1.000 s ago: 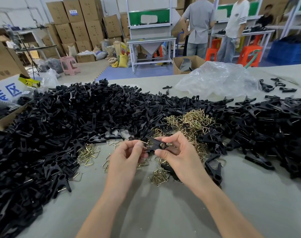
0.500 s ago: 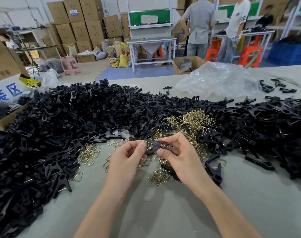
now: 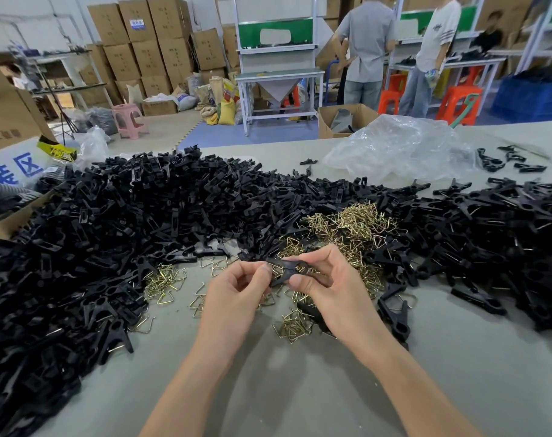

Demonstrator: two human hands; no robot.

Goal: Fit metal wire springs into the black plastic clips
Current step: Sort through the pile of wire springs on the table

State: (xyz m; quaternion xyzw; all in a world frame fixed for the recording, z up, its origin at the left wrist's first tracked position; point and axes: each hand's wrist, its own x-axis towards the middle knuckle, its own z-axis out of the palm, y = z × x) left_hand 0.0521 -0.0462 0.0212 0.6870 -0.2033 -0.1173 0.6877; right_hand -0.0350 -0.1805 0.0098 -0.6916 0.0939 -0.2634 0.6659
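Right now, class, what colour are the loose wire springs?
Brassy gold wire springs, clearest in the head view.

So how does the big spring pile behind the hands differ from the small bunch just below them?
The big spring pile is heaped high and wedged between the black clips; the small bunch lies low on bare table. The big pile is far wider; the small bunch is a tight cluster near the right hand. Both are brass-coloured bent wire springs.

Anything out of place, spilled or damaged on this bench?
Nothing stands out. Black clips and wire springs lie in loose working heaps on the table; both hands hold one clip.
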